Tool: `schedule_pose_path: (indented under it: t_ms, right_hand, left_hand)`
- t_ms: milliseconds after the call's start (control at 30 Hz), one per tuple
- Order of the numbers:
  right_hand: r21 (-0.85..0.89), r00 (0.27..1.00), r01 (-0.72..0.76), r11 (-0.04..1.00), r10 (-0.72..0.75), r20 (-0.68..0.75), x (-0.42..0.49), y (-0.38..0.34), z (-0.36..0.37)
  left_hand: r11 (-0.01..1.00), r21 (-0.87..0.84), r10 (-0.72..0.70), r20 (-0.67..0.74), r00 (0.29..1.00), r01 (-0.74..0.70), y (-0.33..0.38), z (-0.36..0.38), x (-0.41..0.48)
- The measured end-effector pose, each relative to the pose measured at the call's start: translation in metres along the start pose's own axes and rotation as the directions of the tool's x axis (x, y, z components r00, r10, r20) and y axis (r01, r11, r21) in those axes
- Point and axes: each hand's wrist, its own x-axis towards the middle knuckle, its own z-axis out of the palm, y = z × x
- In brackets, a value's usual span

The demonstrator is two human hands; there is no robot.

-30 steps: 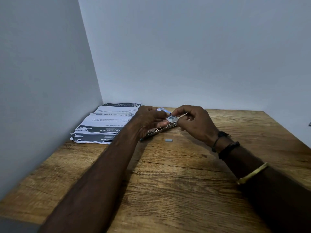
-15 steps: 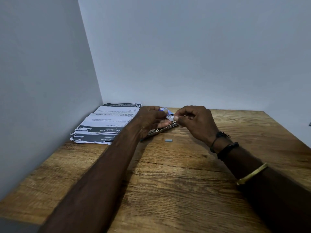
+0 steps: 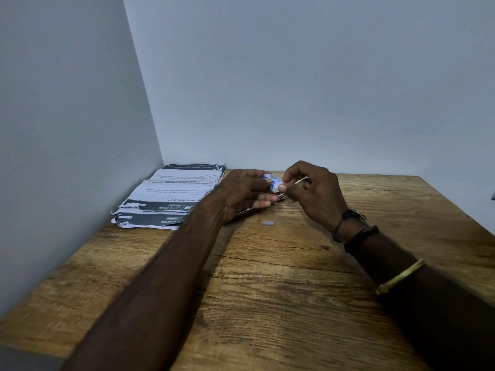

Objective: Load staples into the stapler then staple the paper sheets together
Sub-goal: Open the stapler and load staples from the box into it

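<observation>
My left hand (image 3: 242, 192) and my right hand (image 3: 312, 192) meet at the back of the wooden table (image 3: 267, 290). Between their fingertips is a small white and blue staple box (image 3: 272, 180), held by both hands. Under my left fingers lies the stapler (image 3: 278, 196), mostly hidden, flat on the table. A short silver strip of staples (image 3: 268, 223) lies loose on the table just in front of the hands. A stack of printed paper sheets (image 3: 171, 199) rests at the back left, against the wall.
Grey walls close the table on the left and at the back. The table's right edge runs diagonally at the right. My right wrist wears dark bands and a gold bangle (image 3: 399, 277).
Both hands have lifted slightly off the stapler and drawn the staple box up between the fingertips. The loose staple strip and the papers have not moved.
</observation>
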Motion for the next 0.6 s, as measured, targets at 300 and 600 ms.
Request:
schedule_pose_path:
  t_ms: [300,600]
  right_hand:
    - [-0.057,0.999,0.048,0.997,-0.048,-0.004,0.0002,0.0049,0.0023]
    - [-0.087,0.997,0.069,0.994,-0.072,-0.024,-0.0010,0.0039,0.0024]
  left_hand:
    - [0.999,-0.011,0.039,-0.026,0.999,-0.039,-0.0003,-0.0007,0.0000]
    - [0.998,0.001,0.055,0.002,0.998,-0.055,0.0014,0.0030,-0.0033]
